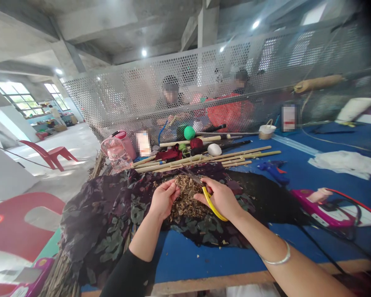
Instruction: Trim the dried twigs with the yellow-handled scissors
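My right hand is closed around a pair of scissors with yellow handles. Their dark blades point up and to the left over a heap of dry brown plant bits. My left hand is at the left side of that heap, thumb and fingers pinched together; whatever is between the fingertips is too small to make out. Under the heap spreads a dark cloth with a leaf pattern, which drapes over the left part of the blue table.
Bamboo sticks lie behind the heap, with yarn balls and a pink bag nearby. To the right are a blue glue gun, a magenta power strip and white cloth. Two people sit behind a perforated metal screen.
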Demonstrator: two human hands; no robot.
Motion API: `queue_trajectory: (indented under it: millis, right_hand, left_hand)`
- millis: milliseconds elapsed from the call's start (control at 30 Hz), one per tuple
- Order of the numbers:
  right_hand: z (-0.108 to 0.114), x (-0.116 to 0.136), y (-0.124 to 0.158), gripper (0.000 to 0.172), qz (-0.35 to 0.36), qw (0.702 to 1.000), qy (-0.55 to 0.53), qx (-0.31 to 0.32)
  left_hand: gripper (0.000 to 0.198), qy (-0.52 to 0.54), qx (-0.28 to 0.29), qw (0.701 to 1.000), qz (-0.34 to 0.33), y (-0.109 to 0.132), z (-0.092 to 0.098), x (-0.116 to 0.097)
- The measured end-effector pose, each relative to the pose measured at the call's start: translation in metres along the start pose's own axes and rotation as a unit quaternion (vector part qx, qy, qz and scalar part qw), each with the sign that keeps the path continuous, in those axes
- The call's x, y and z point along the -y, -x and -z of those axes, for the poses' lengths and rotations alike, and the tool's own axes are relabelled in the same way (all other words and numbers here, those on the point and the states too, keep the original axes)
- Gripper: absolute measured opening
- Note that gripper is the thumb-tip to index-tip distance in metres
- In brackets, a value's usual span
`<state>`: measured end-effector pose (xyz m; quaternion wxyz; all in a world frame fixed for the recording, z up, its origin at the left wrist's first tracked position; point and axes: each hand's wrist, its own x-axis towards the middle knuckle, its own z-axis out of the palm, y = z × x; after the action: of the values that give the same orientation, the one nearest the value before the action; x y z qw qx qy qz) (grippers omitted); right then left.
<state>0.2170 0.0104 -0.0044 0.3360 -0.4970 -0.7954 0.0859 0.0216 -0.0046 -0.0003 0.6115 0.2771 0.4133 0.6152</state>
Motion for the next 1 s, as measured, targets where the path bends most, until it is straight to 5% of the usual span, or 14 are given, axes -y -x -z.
queue_trajectory:
  millis: [533, 1000]
  right_hand:
    - [0.000, 0.019, 0.004, 0.056, 0.084, 0.996, 0.027, 0.025]
    - [-0.004, 0.021, 0.005, 0.062, 0.091, 0.996, 0.012, 0.018]
  left_hand:
    - [0.018, 0.066, 0.086, 0.992, 0.062, 0.013, -0.011, 0.006]
    - [0.007, 0.125, 0.058, 0.988, 0.068, 0.018, -0.020, 0.015]
